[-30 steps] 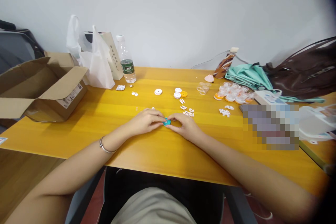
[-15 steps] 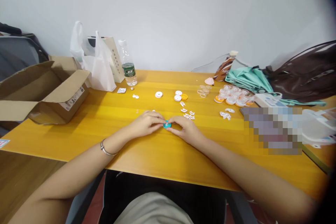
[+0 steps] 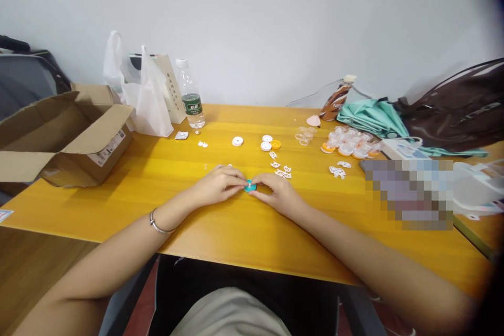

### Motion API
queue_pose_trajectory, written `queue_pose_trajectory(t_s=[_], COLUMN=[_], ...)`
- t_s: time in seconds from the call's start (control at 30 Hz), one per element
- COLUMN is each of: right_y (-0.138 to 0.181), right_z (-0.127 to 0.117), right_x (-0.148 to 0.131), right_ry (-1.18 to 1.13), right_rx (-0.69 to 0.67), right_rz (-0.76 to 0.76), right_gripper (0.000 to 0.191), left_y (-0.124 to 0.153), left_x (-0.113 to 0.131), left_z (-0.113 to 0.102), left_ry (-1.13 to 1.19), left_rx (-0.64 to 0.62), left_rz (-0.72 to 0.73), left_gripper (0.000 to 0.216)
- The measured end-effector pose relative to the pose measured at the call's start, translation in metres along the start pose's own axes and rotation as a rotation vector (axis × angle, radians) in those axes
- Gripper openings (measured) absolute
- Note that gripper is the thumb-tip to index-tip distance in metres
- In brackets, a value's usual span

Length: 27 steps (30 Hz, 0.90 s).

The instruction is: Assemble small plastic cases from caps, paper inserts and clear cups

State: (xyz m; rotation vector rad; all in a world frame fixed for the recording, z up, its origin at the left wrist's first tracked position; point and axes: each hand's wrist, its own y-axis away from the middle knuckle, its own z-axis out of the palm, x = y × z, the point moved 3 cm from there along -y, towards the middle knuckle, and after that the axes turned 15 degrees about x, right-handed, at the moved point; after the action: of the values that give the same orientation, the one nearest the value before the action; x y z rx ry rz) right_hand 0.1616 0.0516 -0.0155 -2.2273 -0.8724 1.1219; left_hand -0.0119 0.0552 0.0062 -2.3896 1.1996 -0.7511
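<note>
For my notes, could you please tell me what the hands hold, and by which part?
The left hand and right hand pinch a small teal disc by its opposite edges.

Left of the left hand (image 3: 218,184) the table (image 3: 157,178) lies bare as far as the cardboard box (image 3: 66,136). The strip between both hands and the near edge is bare too. No gap is open between the hands, which meet on a teal disc (image 3: 250,186). Just beyond the right hand (image 3: 275,191) small white cut-outs (image 3: 281,172) lie scattered, with round caps (image 3: 270,143) farther out. Clear cups (image 3: 350,142) crowd the far right, and a water bottle (image 3: 191,97) and plastic bag (image 3: 147,100) stand well beyond the left hand.
</note>
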Motion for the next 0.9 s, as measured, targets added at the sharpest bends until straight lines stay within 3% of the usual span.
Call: queue_pose_trajectory(t_s=[0.5,0.9], right_y=[0.001,0.003], right_z=[0.001,0.003], right_x=[0.0,-0.005], right_ry=[0.018,0.162], right_rx=[0.03,-0.046], right_rz=[-0.07,-0.187], right_gripper=[0.008,0.016], left_y=[0.002,0.002], left_x=[0.002,0.017], left_z=[0.0,-0.002], left_ry=[-0.128,-0.286], left_rx=[-0.011,-0.034], left_rz=[0.076,0.189], left_gripper=[0.023,0.024])
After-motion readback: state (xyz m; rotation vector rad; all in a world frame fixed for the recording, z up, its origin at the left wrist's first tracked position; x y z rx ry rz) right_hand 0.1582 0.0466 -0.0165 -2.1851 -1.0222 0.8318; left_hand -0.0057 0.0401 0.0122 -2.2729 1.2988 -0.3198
